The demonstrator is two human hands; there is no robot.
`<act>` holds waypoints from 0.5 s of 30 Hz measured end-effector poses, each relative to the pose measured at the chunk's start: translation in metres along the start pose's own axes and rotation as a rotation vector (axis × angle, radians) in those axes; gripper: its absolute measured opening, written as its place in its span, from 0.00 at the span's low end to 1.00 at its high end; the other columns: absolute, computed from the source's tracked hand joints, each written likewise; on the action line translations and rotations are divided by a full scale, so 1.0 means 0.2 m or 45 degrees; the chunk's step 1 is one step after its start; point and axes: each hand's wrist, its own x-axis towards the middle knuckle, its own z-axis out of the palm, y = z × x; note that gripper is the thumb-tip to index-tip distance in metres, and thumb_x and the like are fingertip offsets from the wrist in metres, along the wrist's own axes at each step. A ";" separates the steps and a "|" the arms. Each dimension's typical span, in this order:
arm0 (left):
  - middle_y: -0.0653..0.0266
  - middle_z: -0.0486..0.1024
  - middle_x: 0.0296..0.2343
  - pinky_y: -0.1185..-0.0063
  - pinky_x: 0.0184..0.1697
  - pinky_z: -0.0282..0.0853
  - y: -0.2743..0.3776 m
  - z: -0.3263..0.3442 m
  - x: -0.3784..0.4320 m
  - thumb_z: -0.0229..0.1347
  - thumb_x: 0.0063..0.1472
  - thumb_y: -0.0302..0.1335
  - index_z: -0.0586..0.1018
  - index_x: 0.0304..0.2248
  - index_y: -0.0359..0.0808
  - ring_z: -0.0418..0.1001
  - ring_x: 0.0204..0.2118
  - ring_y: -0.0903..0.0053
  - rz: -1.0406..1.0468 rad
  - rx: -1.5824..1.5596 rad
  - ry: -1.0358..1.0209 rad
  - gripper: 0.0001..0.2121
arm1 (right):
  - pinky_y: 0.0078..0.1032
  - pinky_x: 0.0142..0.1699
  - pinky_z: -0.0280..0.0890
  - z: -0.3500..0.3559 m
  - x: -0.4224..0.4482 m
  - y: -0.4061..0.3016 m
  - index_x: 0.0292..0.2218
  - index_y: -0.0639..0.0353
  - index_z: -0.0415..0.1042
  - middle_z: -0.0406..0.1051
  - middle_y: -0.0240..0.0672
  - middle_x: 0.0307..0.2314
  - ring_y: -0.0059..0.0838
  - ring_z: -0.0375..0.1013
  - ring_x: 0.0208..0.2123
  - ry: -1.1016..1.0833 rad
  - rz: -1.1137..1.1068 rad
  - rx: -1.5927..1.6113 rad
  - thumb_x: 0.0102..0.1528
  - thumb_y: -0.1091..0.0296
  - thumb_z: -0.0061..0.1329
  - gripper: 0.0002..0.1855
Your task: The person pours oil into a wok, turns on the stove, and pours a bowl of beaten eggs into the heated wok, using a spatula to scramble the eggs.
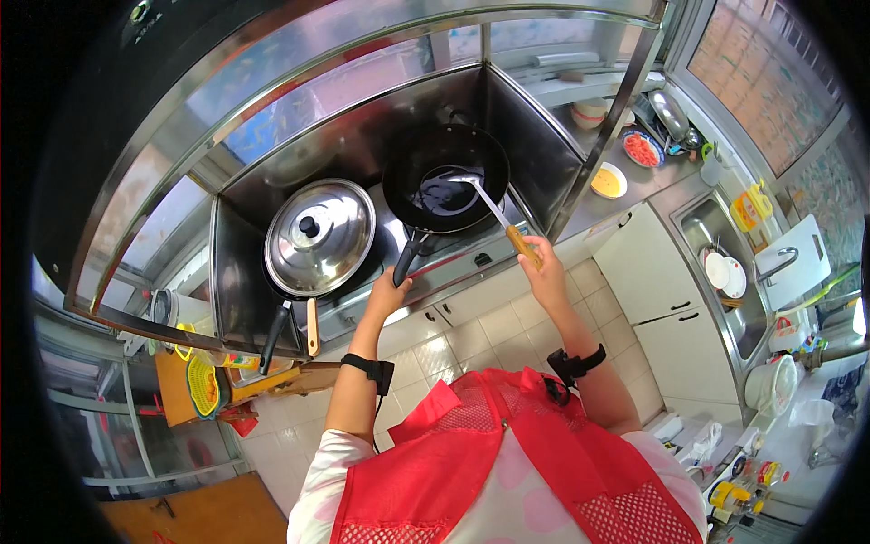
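Observation:
A black wok [408, 156] stands on the right burner with dark, shiny liquid in its bottom. My left hand [389, 294] grips the end of the wok's black handle [410, 257]. In my right hand [544, 268] is a metal cooking spatula with a wooden handle [514, 238]; its metal head rests low inside the wok, at the edge of the liquid. On the left burner a second pan is covered by a domed steel lid [333, 251] with a black knob. That pan's black handle [274, 340] and a wooden handle [312, 328] point towards me.
Steel splash walls [530, 122] and a metal frame enclose the stove. Right of it are a bowl of yellow liquid, seemingly beaten egg [607, 182], a bowl of chopped red food [641, 149] and a sink [744, 340] with dishes. A yellow basket [201, 386] stands at lower left.

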 end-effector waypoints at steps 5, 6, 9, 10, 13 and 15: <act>0.46 0.74 0.27 0.68 0.38 0.66 -0.05 0.04 0.01 0.57 0.53 0.35 0.73 0.35 0.32 0.73 0.33 0.54 0.004 -0.047 0.013 0.16 | 0.16 0.32 0.60 0.01 0.01 0.02 0.44 0.56 0.65 0.69 0.29 0.25 0.16 0.64 0.25 0.005 -0.033 0.044 0.52 0.73 0.50 0.17; 0.46 0.74 0.27 0.68 0.37 0.66 -0.05 0.04 0.01 0.57 0.52 0.35 0.73 0.35 0.32 0.73 0.33 0.54 0.011 -0.051 0.027 0.16 | 0.16 0.32 0.60 0.01 0.01 0.02 0.44 0.56 0.65 0.69 0.29 0.25 0.16 0.64 0.26 -0.002 -0.029 0.045 0.52 0.73 0.49 0.17; 0.47 0.74 0.26 0.68 0.36 0.66 -0.04 0.02 0.01 0.57 0.52 0.36 0.73 0.34 0.32 0.73 0.32 0.54 0.012 0.021 0.040 0.16 | 0.20 0.31 0.61 0.01 0.01 0.02 0.45 0.55 0.65 0.68 0.32 0.23 0.22 0.66 0.24 -0.014 -0.031 0.031 0.52 0.72 0.50 0.17; 0.47 0.74 0.26 0.68 0.36 0.66 -0.02 0.00 0.02 0.57 0.52 0.36 0.73 0.34 0.32 0.73 0.32 0.54 0.012 0.023 0.039 0.16 | 0.25 0.30 0.62 0.01 0.01 0.02 0.45 0.54 0.64 0.68 0.34 0.21 0.28 0.68 0.23 -0.014 -0.036 0.011 0.52 0.70 0.50 0.17; 0.48 0.75 0.25 0.67 0.36 0.66 0.07 -0.03 0.04 0.57 0.52 0.36 0.73 0.33 0.33 0.74 0.32 0.54 -0.053 0.036 -0.041 0.15 | 0.24 0.30 0.62 0.01 0.01 0.02 0.45 0.54 0.64 0.67 0.34 0.21 0.27 0.67 0.22 0.023 -0.083 0.014 0.52 0.70 0.50 0.18; 0.47 0.75 0.26 0.66 0.36 0.66 0.09 -0.05 0.04 0.56 0.52 0.36 0.73 0.33 0.32 0.74 0.33 0.54 -0.082 0.101 -0.054 0.15 | 0.24 0.30 0.61 0.01 0.01 0.02 0.45 0.54 0.64 0.67 0.34 0.21 0.27 0.67 0.22 0.018 -0.089 0.013 0.52 0.70 0.50 0.18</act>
